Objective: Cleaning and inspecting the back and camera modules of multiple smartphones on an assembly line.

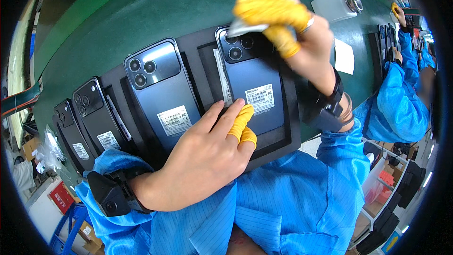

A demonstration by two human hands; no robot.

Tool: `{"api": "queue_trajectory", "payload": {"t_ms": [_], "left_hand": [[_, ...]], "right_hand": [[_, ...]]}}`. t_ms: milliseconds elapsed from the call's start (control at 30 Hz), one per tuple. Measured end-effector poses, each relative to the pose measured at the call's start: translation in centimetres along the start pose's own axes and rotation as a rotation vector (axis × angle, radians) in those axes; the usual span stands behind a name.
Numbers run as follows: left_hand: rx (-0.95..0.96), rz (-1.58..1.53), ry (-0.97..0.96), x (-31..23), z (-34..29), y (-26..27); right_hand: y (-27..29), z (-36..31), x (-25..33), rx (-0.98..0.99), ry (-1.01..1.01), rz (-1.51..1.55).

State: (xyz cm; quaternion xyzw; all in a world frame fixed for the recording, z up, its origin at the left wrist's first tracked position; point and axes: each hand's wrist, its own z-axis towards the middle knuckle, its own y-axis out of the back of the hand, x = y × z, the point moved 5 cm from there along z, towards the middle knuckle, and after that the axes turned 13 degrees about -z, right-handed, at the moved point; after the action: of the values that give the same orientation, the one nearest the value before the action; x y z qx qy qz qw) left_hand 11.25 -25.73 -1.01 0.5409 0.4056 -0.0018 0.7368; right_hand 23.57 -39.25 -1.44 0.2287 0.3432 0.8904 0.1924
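Observation:
Several dark blue-grey smartphones lie back up in a black foam tray [296,127]. On the rightmost smartphone [264,75], my left hand [203,156] rests its outstretched fingertips along the left edge, beside the white label [259,98]. Yellow finger covers sit on some of its fingers. My right hand [292,28], also in yellow finger covers and slightly blurred, pinches a white wiping cloth [246,29] over this phone's camera block. Left of it lies another smartphone [163,87], its lower end hidden by my left hand and arm. Two darker phones [92,113] [71,134] lie farther left.
A white bottle with a metal top [337,5] stands on the green table [198,2] at the far right. Nearer is a white paper sheet [344,56]. Another person in a blue sleeve [394,104] works at the right beside more phones. Clear plastic bags [49,151] lie at left.

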Motion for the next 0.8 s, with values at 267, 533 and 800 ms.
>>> {"api": "queue_trajectory", "payload": {"t_ms": [267,533,800], "left_hand": [[0.001,-0.005,0.016,0.1,0.2,0.1],[0.015,0.019,0.011,0.0,0.1,0.1],[0.001,-0.002,0.002,0.1,0.0,0.0]], "right_hand": [[-0.4,-0.1,-0.1,0.13,0.249,0.201],[1.3,-1.5,-2.4,0.143,0.161,0.182],[-0.7,-1.7,0.7,0.141,0.076,0.258]]}}
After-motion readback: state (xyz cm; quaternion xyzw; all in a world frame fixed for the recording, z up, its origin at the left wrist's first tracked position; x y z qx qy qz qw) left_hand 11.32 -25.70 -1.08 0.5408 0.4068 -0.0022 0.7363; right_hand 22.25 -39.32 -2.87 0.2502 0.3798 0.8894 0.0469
